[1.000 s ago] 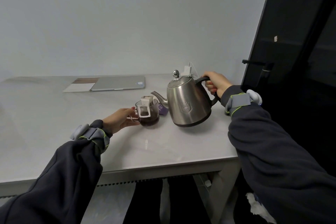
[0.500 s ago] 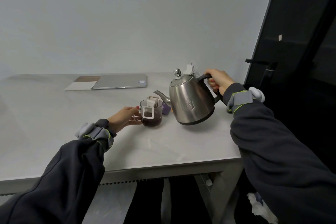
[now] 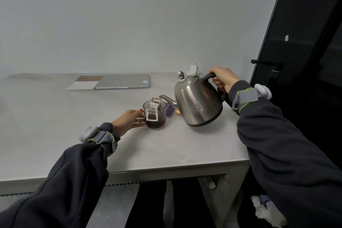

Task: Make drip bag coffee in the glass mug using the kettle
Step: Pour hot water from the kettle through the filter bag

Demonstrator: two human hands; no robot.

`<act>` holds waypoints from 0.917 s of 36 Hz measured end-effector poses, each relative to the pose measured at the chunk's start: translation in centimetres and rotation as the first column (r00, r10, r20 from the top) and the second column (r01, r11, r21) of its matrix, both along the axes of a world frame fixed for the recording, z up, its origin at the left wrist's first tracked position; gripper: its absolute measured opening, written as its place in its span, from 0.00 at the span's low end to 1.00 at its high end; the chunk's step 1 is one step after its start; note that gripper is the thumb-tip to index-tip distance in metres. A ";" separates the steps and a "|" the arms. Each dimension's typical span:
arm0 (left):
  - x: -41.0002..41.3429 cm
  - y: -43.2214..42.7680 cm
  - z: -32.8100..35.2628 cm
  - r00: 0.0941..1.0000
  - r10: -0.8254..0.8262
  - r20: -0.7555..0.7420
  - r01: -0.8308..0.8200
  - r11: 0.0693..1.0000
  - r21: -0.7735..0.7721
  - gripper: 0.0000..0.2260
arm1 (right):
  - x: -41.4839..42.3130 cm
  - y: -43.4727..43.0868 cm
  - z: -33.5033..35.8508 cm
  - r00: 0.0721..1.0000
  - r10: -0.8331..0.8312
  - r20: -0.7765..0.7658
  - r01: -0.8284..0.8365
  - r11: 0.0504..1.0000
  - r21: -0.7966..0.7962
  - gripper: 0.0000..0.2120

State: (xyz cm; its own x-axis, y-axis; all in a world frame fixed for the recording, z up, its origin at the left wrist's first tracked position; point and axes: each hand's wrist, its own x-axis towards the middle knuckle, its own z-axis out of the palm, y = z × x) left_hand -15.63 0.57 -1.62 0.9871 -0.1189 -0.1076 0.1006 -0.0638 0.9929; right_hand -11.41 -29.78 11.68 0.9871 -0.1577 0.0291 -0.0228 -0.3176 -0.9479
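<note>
The right hand (image 3: 223, 79) is curled tight round the black handle (image 3: 208, 77) of the steel kettle (image 3: 198, 103), wrist raised and the dark sleeve reaching in from the right. A grey band with a white pod (image 3: 247, 96) wraps that cuff. The kettle tilts toward the left, its far-right side higher; whether its base touches the tabletop I cannot tell. Its spout (image 3: 167, 99) ends just beside the top of the drip bag (image 3: 155, 103).

The left hand (image 3: 126, 122) comes in low from the left, thumb and fingers pinching the handle of the glass mug (image 3: 157, 119) – palm near the tabletop, forearm stretched out flat. A matching grey band (image 3: 100, 137) sits on that cuff. The mug stands upright on the tabletop (image 3: 55, 126), dark coffee in its lower part. The drip bag hangs open in its mouth, with one white paper ear folded down over the near rim.

Mug and kettle stand well in from the near edge, with a broad stretch of pale tabletop in front of them and to the left. The kettle is the nearer of the two to the right-hand edge. Just behind the mug lie a purple packet (image 3: 169, 110) and a small orange scrap (image 3: 177, 111).

Along the back, well apart from the mug, a closed silver laptop (image 3: 123, 81) lies beside a notebook (image 3: 84, 83). A white plug (image 3: 194, 69) shows behind the kettle's lid – against a plain grey-white wall (image 3: 129, 15). To the right stands a dark door (image 3: 305, 42) with a black bar handle (image 3: 266, 62).
</note>
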 end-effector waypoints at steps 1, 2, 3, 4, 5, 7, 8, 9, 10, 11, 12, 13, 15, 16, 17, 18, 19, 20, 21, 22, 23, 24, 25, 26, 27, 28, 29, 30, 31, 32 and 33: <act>0.0 0.0 0.0 1.000 -0.001 -0.002 0.001 1.000 0.001 0.14 | 0.0 0.0 0.1 1.000 0.000 0.001 0.000 1.000 -0.004 0.11; 0.1 0.0 0.1 1.000 -0.004 -0.003 0.004 1.000 0.004 0.14 | 0.0 0.0 0.2 1.000 0.003 0.004 -0.003 1.000 -0.006 0.11; 0.1 0.0 0.1 1.000 -0.008 -0.005 0.008 1.000 0.007 0.14 | 0.1 0.0 0.3 1.000 0.005 0.007 -0.005 1.000 -0.007 0.11; 0.1 0.0 0.1 1.000 -0.009 -0.009 0.009 1.000 0.007 0.14 | 0.2 0.0 0.3 1.000 0.006 0.008 -0.006 1.000 -0.009 0.11; 0.1 0.1 0.1 1.000 -0.007 -0.013 0.007 1.000 0.005 0.14 | 0.2 0.0 0.4 1.000 0.005 0.009 -0.005 1.000 -0.013 0.11; 0.1 0.2 0.1 1.000 -0.001 -0.017 0.001 1.000 -0.001 0.14 | 0.3 0.1 0.5 1.000 0.006 0.011 -0.005 1.000 -0.020 0.11; 0.1 0.2 0.1 1.000 0.002 -0.018 -0.002 1.000 -0.006 0.14 | 0.3 0.1 0.6 1.000 0.008 0.013 -0.007 1.000 -0.022 0.11; 0.1 0.2 0.1 1.000 0.004 -0.020 -0.004 1.000 -0.010 0.14 | 0.3 0.2 0.6 1.000 0.009 0.014 -0.008 1.000 -0.026 0.12; 0.2 0.2 0.1 1.000 0.003 -0.021 -0.003 1.000 -0.010 0.14 | 0.3 0.2 0.7 1.000 0.008 0.015 -0.007 1.000 -0.028 0.12; 0.2 0.2 0.1 1.000 0.001 -0.021 -0.001 1.000 -0.008 0.14 | 0.3 0.2 0.8 1.000 0.006 0.016 -0.005 1.000 -0.030 0.12; 0.2 0.1 0.1 1.000 -0.001 -0.022 0.001 1.000 -0.006 0.14 | 0.3 0.1 0.8 1.000 0.005 0.018 -0.004 1.000 -0.030 0.12; 0.2 0.2 0.1 1.000 -0.005 -0.023 0.005 1.000 -0.005 0.14 | 0.3 0.1 0.8 1.000 0.005 0.019 -0.004 1.000 -0.030 0.12; 0.3 0.2 0.0 1.000 -0.008 -0.025 0.008 1.000 -0.002 0.14 | 0.3 0.1 0.9 1.000 0.007 0.019 -0.006 1.000 -0.030 0.12; 0.4 0.2 0.0 1.000 -0.008 -0.026 0.008 1.000 0.000 0.14 | 0.3 0.0 1.0 1.000 0.007 0.020 -0.007 1.000 -0.029 0.12; 0.4 0.2 -0.1 1.000 -0.006 -0.026 0.006 1.000 0.000 0.14 | 0.3 0.0 1.0 1.000 0.007 0.020 -0.007 1.000 -0.028 0.12; 0.5 0.2 -0.1 1.000 -0.003 -0.025 0.003 1.000 0.000 0.14 | 0.3 0.0 1.1 1.000 0.007 0.019 -0.007 1.000 -0.027 0.12; 0.5 0.2 -0.1 1.000 -0.001 -0.024 0.001 1.000 0.000 0.14 | 0.2 0.0 1.2 1.000 0.007 0.019 -0.006 1.000 -0.028 0.12; 0.5 0.3 -0.2 1.000 0.001 -0.025 -0.001 1.000 0.001 0.14 | 0.2 0.1 1.2 1.000 0.007 0.017 -0.006 1.000 -0.028 0.12; 0.5 0.3 -0.2 1.000 0.002 -0.024 -0.002 1.000 0.001 0.14 | 0.1 0.2 1.2 1.000 0.006 0.017 -0.006 1.000 -0.030 0.12; 0.5 0.3 -0.1 1.000 0.003 -0.025 -0.003 1.000 0.000 0.14 | 0.1 0.2 1.3 1.000 0.006 0.017 -0.006 1.000 -0.031 0.12; 0.5 0.3 -0.1 1.000 0.003 -0.026 -0.003 1.000 -0.003 0.14 | 0.1 0.3 1.3 1.000 0.006 0.018 -0.006 0.999 -0.032 0.12; 0.4 0.3 -0.1 1.000 0.001 -0.026 -0.001 1.000 -0.006 0.14 | 0.0 0.3 1.3 1.000 0.005 0.019 -0.004 0.999 -0.032 0.12; 0.4 0.3 -0.1 1.000 -0.001 -0.027 0.001 1.000 -0.008 0.14 | -0.1 0.3 1.3 1.000 0.004 0.017 -0.004 0.999 -0.034 0.12; 0.3 0.3 -0.1 1.000 -0.002 -0.028 0.002 1.000 -0.011 0.14 | -0.2 0.3 1.3 1.000 0.004 0.016 -0.004 0.999 -0.036 0.12; 0.3 0.3 -0.1 1.000 -0.001 -0.029 0.001 1.000 -0.013 0.14 | -0.3 0.4 1.3 1.000 0.004 0.015 -0.004 0.999 -0.037 0.13; 0.3 0.3 -0.1 1.000 0.002 -0.030 -0.002 1.000 -0.014 0.14 | -0.3 0.3 1.3 1.000 0.004 0.015 -0.004 0.999 -0.037 0.13; 0.3 0.3 0.0 0.999 0.005 -0.032 -0.005 1.000 -0.014 0.14 | -0.4 0.3 1.3 1.000 0.004 0.015 -0.004 0.999 -0.037 0.13; 0.3 0.2 0.0 0.999 0.006 -0.031 -0.007 1.000 -0.013 0.14 | -0.4 0.3 1.3 1.000 0.004 0.017 -0.004 0.999 -0.036 0.13; 0.3 0.2 0.0 1.000 0.005 -0.029 -0.006 1.000 -0.011 0.14 | -0.4 0.3 1.3 1.000 0.005 0.018 -0.005 0.999 -0.035 0.13; 0.3 0.2 0.1 1.000 0.002 -0.026 -0.003 1.000 -0.010 0.14 | -0.4 0.3 1.3 1.000 0.007 0.020 -0.007 0.999 -0.033 0.13; 0.2 0.1 0.1 1.000 0.000 -0.025 -0.001 1.000 -0.012 0.14 | -0.4 0.3 1.2 1.000 0.009 0.022 -0.009 0.999 -0.032 0.13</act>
